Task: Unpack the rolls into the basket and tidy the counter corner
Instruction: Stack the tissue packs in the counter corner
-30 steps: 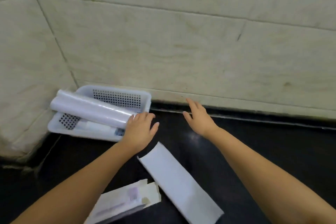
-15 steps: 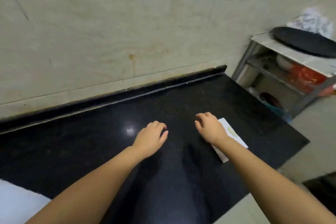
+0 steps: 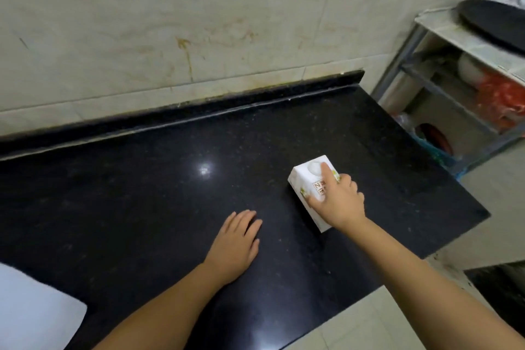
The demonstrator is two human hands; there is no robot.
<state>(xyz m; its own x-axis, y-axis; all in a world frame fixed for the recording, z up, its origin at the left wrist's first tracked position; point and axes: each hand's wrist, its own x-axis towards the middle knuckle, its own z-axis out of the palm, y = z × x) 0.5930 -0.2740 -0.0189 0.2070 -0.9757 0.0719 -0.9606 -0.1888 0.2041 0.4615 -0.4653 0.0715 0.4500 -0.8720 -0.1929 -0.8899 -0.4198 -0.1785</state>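
A white printed box (image 3: 304,182) lies on the black counter (image 3: 142,193) near its right end. My right hand (image 3: 338,202) grips the box from above, thumb on its left side and index finger stretched along its top. My left hand (image 3: 235,244) rests flat on the counter, fingers together, holding nothing, a short way left of the box. The basket and the rolls are out of view.
A white flat wrapper (image 3: 34,310) shows at the lower left corner. The tiled wall (image 3: 199,23) backs the counter. Past the counter's right end stands a metal shelf rack (image 3: 454,88) with a dark pan (image 3: 494,25) on top. The floor (image 3: 369,321) lies below the front edge.
The view has swung right, away from the basket corner. My right hand has closed on the white box and tilted it up. My left hand has settled flat on the counter.
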